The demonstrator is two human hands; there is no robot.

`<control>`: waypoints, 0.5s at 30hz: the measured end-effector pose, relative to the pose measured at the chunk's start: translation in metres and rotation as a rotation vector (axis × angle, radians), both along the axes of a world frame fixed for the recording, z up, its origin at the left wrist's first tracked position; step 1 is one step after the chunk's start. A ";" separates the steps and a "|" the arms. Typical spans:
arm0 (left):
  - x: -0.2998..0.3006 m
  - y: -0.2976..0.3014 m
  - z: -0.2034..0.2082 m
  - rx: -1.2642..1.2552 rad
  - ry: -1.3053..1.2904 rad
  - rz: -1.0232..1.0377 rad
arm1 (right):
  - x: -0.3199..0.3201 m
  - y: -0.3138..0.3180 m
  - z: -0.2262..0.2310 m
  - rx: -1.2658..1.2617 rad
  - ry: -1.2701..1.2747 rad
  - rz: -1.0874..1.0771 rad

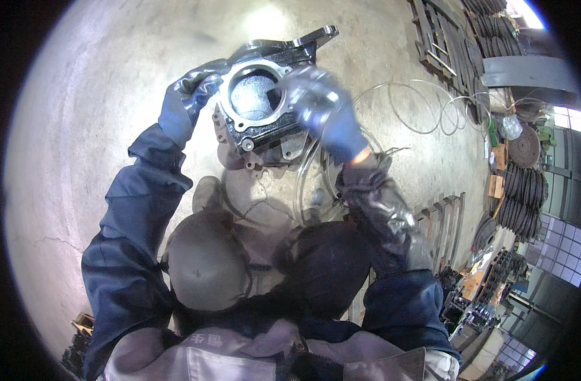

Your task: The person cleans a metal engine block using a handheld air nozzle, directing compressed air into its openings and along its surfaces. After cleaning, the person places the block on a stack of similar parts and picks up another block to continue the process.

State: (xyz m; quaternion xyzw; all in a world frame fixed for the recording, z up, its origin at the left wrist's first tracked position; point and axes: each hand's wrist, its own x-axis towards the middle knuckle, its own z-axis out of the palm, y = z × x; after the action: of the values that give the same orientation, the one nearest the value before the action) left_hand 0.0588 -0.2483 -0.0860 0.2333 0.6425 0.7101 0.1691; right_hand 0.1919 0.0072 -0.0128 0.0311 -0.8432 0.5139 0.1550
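A black-painted cast metal housing (274,135) is in front of me, with a bare, bright machined ring (238,118) around a wide round bore. Bolt holes dot the ring, and a black arm of the casting juts out at the far right. My left hand (200,87), in a dark blue coated glove, grips the housing's left edge by the ring. Over the right side of the ring is my right hand (313,95), gloved alike and smeared by motion. A small dark shape shows in the bore beside its fingertips; I cannot tell whether that hand holds it.
Below the housing another metal part (230,152) is partly hidden. Clear tubing or wire loops (424,130) spread over the concrete floor to the right. Slatted racks (440,44), stacked dark parts (522,200) and a round disc (524,147) line the right side.
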 end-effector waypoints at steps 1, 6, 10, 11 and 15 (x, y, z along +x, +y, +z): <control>0.000 0.000 0.000 -0.010 -0.020 0.006 | -0.002 0.002 0.001 -0.133 -0.042 -0.153; -0.001 0.000 0.000 -0.026 0.054 0.003 | -0.005 0.003 -0.006 0.543 -0.020 -0.208; 0.003 -0.002 -0.006 -0.065 0.157 0.021 | 0.006 0.004 -0.012 0.654 -0.118 -0.133; 0.010 -0.005 -0.009 -0.123 0.131 0.039 | 0.014 0.007 -0.010 0.645 -0.073 -0.083; 0.038 -0.001 -0.020 -0.166 0.211 0.155 | 0.038 0.008 -0.009 0.670 0.009 -0.074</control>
State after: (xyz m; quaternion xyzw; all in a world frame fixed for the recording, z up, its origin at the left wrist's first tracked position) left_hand 0.0966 -0.2491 -0.1055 0.2414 0.7294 0.6369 0.0641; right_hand 0.2298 0.0148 -0.0222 0.0520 -0.9651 0.2021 0.1582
